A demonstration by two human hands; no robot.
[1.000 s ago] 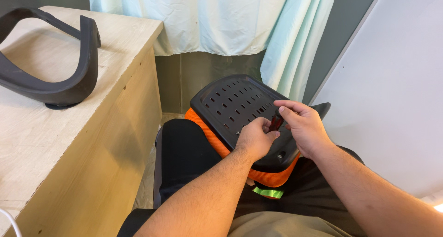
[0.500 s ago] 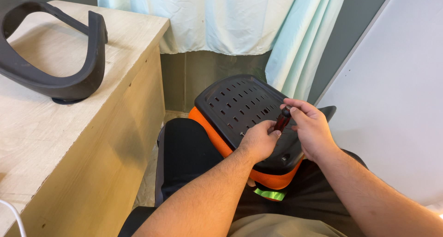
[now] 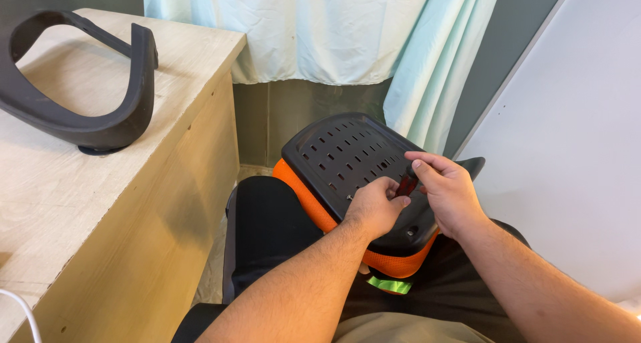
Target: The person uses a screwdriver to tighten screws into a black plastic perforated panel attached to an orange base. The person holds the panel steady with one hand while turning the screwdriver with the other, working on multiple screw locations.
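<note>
The small red-handled tool point(image 3: 406, 183) stood on the black slotted seat plate point(image 3: 347, 155), which lay on your lap over its orange cushion point(image 3: 308, 199). Your right hand point(image 3: 449, 191) pinched the tool's handle from above. Your left hand point(image 3: 374, 206) curled its fingers around the tip, low on the plate. I think you did well to hold the tool straight and press gently. The black curved part point(image 3: 80, 119) sat on the bench point(image 3: 60, 196), well apart.

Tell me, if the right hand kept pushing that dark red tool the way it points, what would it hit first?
Most likely the black perforated panel: the right hand aims the tool down at it, beside the left hand. Depth is hard to judge.
</note>
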